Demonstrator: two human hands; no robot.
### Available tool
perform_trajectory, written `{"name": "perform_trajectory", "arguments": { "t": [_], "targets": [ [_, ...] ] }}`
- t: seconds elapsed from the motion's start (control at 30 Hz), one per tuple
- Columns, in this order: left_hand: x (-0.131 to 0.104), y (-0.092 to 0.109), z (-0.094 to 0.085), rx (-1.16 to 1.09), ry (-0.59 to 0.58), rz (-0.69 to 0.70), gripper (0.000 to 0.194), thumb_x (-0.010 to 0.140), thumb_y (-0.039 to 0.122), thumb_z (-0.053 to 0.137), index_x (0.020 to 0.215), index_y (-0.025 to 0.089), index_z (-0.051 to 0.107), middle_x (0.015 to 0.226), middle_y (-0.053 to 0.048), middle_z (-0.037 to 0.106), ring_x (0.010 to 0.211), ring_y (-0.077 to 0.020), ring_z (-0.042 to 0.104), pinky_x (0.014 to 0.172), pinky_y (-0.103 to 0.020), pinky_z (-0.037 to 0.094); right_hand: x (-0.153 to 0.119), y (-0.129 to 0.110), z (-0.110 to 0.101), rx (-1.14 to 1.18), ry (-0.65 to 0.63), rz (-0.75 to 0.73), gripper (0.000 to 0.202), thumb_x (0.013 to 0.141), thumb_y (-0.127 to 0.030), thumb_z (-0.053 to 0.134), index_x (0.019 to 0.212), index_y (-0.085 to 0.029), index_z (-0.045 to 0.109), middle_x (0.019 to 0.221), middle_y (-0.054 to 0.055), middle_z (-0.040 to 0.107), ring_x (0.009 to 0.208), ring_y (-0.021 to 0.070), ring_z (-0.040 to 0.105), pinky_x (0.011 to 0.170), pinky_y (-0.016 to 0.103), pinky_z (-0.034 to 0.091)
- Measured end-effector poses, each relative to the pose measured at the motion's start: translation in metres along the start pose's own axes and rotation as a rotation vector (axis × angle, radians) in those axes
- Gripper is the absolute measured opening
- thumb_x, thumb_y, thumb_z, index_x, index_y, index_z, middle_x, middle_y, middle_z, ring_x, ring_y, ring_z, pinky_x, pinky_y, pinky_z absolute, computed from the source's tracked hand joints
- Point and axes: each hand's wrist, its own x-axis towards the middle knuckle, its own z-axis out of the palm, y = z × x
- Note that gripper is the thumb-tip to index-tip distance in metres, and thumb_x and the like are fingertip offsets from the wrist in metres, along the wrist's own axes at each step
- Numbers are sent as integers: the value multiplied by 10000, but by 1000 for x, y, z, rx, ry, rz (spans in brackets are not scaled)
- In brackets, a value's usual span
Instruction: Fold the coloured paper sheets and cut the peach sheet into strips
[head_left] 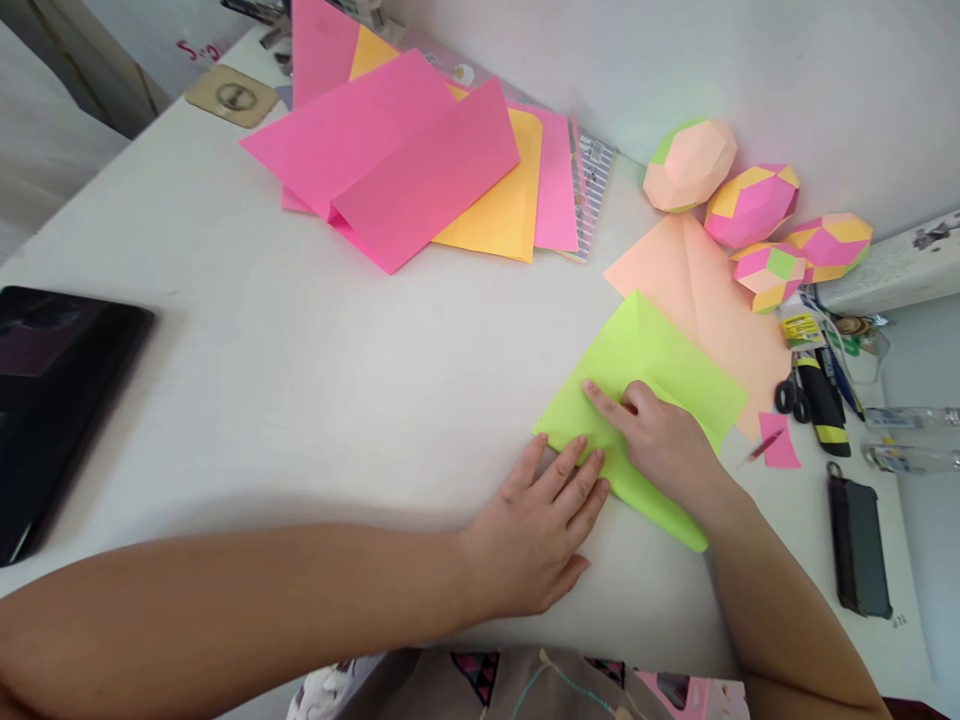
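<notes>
A lime-green sheet of paper [637,345] lies on the white table [300,390], its near edge bent over in a rounded fold. My left hand [547,530] lies flat with fingers stretched, the fingertips on the paper's near left edge. On top of the sheet rests my right hand [667,440], its index finger pointing out and touching the surface while the other fingers curl under. What the curled fingers touch is hidden. Partly under the green sheet, a peach sheet of paper [697,270] with crease lines shows to the upper right.
Pink sheets [435,170] and an orange sheet [517,210] are piled at the back. Faceted paper shapes [754,205] stand by the wall. To the right are scissors [793,398], a cutter [823,405] and a phone [860,545]. A black tablet-like device [60,400] sits far left.
</notes>
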Motion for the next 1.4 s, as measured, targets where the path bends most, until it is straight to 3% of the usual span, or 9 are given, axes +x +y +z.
{"name": "perform_trajectory", "arguments": {
  "t": [0.2,0.63,0.87,1.4],
  "targets": [
    [-1,0,-1,10,1,-3,616,917,470,355,1391,77,385,1490,-184,313,1372,-377,245,1055,-601,189,0,0,-1,64,-5,12,544,901,-143,324,1423,-290,356,796,30,430,579,131,345,495,229,199],
    [1,1,-1,-6,-3,-10,598,926,468,332,1378,82,403,1484,-183,325,1362,-380,255,1042,-609,171,0,0,-1,22,-4,7,575,877,-96,308,1420,-280,354,806,38,454,571,133,345,495,237,195],
    [0,1,-2,-6,-14,-8,591,929,465,330,1378,87,400,1487,-183,321,1361,-382,251,1038,-609,157,1,-2,-2,131,-25,60,464,954,-209,267,1393,-299,387,769,20,416,575,135,352,494,240,191],
    [0,1,-2,15,-9,-11,589,925,468,336,1371,90,412,1478,-190,334,1355,-385,259,1028,-622,183,0,0,2,116,13,31,488,927,-169,322,1398,-280,392,775,26,430,567,129,328,493,239,172]
  ]
}}
